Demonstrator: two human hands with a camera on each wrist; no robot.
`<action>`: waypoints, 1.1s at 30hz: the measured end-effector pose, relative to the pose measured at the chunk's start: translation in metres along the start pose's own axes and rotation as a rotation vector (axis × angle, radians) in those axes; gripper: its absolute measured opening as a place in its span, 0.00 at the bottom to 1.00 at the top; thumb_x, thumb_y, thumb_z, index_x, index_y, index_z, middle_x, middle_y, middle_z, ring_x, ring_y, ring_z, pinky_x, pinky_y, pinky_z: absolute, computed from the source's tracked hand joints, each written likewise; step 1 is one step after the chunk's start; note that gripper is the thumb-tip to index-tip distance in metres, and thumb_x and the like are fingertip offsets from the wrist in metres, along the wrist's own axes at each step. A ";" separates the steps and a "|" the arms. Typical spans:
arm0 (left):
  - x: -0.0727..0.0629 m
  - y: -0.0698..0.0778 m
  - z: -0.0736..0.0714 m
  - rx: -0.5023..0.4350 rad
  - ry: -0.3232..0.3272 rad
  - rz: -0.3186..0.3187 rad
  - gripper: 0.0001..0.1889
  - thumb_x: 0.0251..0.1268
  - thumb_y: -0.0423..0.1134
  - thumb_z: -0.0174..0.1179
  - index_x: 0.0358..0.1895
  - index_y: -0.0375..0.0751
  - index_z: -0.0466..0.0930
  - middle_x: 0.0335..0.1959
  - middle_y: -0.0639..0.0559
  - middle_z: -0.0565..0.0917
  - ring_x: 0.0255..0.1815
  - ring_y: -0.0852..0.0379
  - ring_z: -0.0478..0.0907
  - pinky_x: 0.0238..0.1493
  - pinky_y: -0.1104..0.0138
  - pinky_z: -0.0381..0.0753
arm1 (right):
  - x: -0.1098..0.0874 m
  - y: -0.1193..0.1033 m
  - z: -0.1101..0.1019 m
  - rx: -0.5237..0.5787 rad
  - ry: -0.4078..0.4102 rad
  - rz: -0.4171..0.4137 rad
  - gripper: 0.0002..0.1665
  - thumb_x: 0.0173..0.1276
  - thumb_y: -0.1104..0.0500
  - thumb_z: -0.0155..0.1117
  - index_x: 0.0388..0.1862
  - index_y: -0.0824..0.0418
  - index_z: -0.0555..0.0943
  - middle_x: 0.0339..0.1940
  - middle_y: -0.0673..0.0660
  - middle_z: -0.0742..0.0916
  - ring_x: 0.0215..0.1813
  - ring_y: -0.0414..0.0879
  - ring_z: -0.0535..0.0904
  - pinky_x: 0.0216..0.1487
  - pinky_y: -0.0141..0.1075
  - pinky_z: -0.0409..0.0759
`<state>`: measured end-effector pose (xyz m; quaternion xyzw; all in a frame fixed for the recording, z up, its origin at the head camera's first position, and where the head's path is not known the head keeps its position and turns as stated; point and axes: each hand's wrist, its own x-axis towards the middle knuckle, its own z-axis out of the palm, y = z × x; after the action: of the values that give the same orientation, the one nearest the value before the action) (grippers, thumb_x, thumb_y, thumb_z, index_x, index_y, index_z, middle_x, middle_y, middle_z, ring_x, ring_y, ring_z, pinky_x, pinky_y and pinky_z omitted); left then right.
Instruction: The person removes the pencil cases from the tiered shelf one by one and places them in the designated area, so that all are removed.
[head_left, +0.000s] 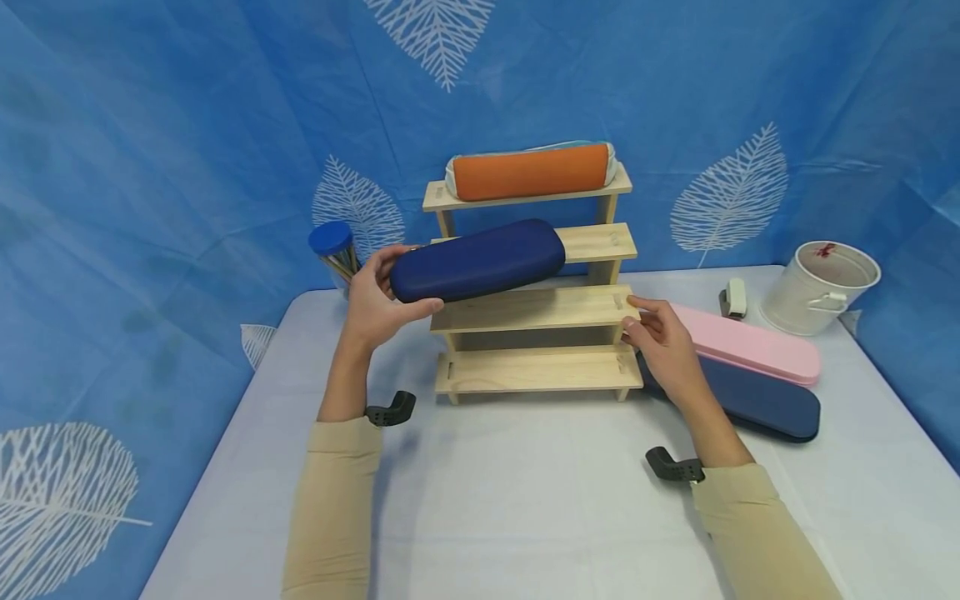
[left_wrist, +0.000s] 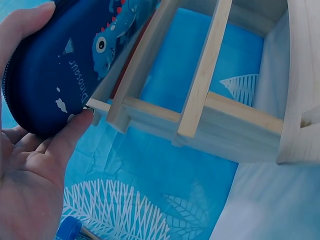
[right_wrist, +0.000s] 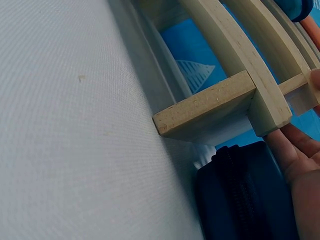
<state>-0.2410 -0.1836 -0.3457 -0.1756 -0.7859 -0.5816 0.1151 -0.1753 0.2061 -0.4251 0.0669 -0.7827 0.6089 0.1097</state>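
Observation:
My left hand (head_left: 372,302) grips one end of a navy zipped pencil case (head_left: 480,260), thumb on the near side. The left wrist view shows a blue dinosaur print on the case (left_wrist: 75,70). It is tilted, its right end higher, and overlaps the middle tiers of a four-tier wooden shelf (head_left: 536,371). My right hand (head_left: 663,343) holds the right end of the shelf's second tier from the bottom, finger and thumb at its edge. An orange pencil case with white ends (head_left: 532,172) lies on the top tier.
Right of the shelf lie a dark blue case (head_left: 757,398) and a pink case (head_left: 750,343). Behind them are a small stapler (head_left: 735,298) and a white metal bucket (head_left: 817,287). A blue-lidded container (head_left: 331,239) with thin sticks stands back left. A blue leaf-print cloth (head_left: 555,75) hangs behind.

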 end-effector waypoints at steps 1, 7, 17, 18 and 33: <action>-0.002 0.004 -0.001 0.000 0.000 -0.005 0.43 0.41 0.39 0.79 0.65 0.40 0.67 0.58 0.50 0.77 0.55 0.54 0.74 0.56 0.62 0.74 | 0.000 0.001 0.000 -0.002 0.002 -0.001 0.26 0.74 0.56 0.55 0.67 0.66 0.67 0.55 0.63 0.75 0.51 0.49 0.79 0.50 0.38 0.78; -0.013 0.031 -0.006 -0.013 0.000 -0.018 0.40 0.44 0.32 0.76 0.64 0.33 0.67 0.59 0.43 0.76 0.55 0.49 0.75 0.55 0.62 0.75 | 0.007 0.025 -0.003 0.011 0.013 0.010 0.27 0.73 0.53 0.57 0.67 0.59 0.68 0.57 0.60 0.75 0.51 0.45 0.78 0.50 0.35 0.79; -0.023 0.028 -0.018 -0.008 0.027 -0.018 0.40 0.45 0.32 0.74 0.65 0.31 0.66 0.58 0.42 0.76 0.53 0.50 0.76 0.52 0.66 0.76 | 0.008 0.030 -0.003 0.028 0.019 0.008 0.28 0.72 0.49 0.58 0.67 0.57 0.69 0.56 0.59 0.76 0.52 0.46 0.78 0.49 0.31 0.78; -0.024 0.027 -0.020 -0.012 0.032 -0.019 0.40 0.45 0.32 0.74 0.65 0.31 0.66 0.58 0.42 0.76 0.53 0.50 0.76 0.52 0.66 0.77 | 0.008 0.029 -0.003 0.028 0.018 0.009 0.28 0.72 0.49 0.58 0.67 0.57 0.69 0.56 0.59 0.76 0.52 0.46 0.78 0.49 0.31 0.78; -0.030 -0.007 -0.050 -0.060 0.158 0.019 0.39 0.44 0.30 0.75 0.64 0.38 0.68 0.58 0.44 0.77 0.53 0.51 0.76 0.51 0.69 0.77 | 0.009 0.033 -0.002 0.025 0.030 0.004 0.28 0.72 0.49 0.58 0.66 0.58 0.69 0.53 0.59 0.76 0.50 0.46 0.79 0.48 0.30 0.79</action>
<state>-0.2177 -0.2376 -0.3483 -0.1398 -0.7548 -0.6160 0.1768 -0.1917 0.2167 -0.4530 0.0578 -0.7736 0.6196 0.1194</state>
